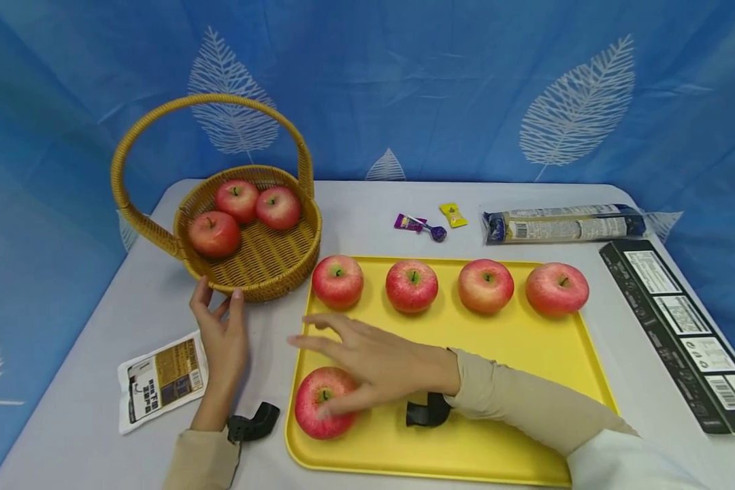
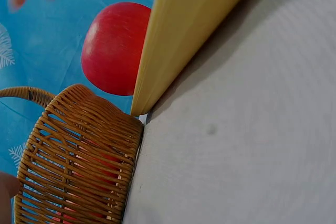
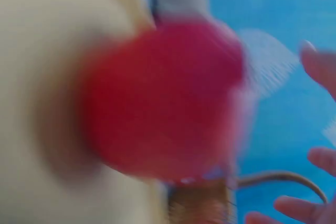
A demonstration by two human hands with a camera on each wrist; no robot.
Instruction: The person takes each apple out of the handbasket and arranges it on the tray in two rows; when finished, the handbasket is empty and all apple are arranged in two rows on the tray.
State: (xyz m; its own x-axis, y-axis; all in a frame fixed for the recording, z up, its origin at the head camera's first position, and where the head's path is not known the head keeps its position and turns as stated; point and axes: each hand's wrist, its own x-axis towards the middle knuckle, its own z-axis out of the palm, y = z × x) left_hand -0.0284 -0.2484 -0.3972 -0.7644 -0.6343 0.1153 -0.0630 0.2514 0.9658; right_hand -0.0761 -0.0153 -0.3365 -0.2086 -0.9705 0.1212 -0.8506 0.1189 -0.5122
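My left hand (image 1: 223, 347) is at the near side of the wicker basket (image 1: 284, 284), its fingertips touching the outer wall just below the rim. Three red apples lie inside. In the left wrist view a fingertip (image 2: 7, 188) meets the weave. Over the near left corner of the yellow tray (image 1: 441, 457), my right hand (image 1: 382, 357) hovers with fingers spread and nothing in them. Its thumb overlaps a red apple (image 1: 314, 401) beneath it. That apple (image 3: 168, 103) is large and blurred in the right wrist view, with the fingers (image 3: 320, 161) off to the side.
Along the tray's far edge stand several apples (image 1: 412, 286). A white packet (image 1: 162, 381) lies left of my left hand. Behind the tray are a lollipop (image 1: 437, 233), small candy wrappers (image 1: 453, 215) and a long clear pack (image 1: 563, 224). A black box (image 1: 680, 333) lies right.
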